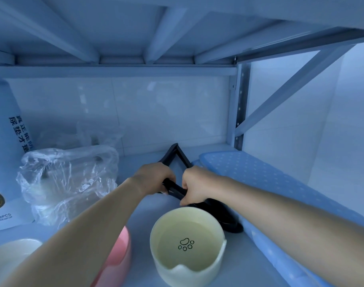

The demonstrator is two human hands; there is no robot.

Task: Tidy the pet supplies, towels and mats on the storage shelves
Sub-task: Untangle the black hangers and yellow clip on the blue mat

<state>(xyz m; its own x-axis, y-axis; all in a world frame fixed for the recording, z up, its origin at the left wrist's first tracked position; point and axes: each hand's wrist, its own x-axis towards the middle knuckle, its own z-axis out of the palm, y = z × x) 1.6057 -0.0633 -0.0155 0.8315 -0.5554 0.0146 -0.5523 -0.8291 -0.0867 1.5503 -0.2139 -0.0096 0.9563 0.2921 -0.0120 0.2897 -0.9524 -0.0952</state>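
Observation:
Both my hands reach deep into a shelf bay. My left hand and my right hand each grip a black strap, which rises in a bent loop behind them and trails down to a dark coil at the right of the bowl. A cream pet bowl with a paw print inside stands in front of my hands. A pink bowl is partly hidden under my left forearm. A blue dotted mat lies flat along the shelf's right side.
A crumpled clear plastic bag with items inside sits at the left. A white pad package with printed text stands at the far left, a pale bowl below it. The upper shelf hangs close overhead.

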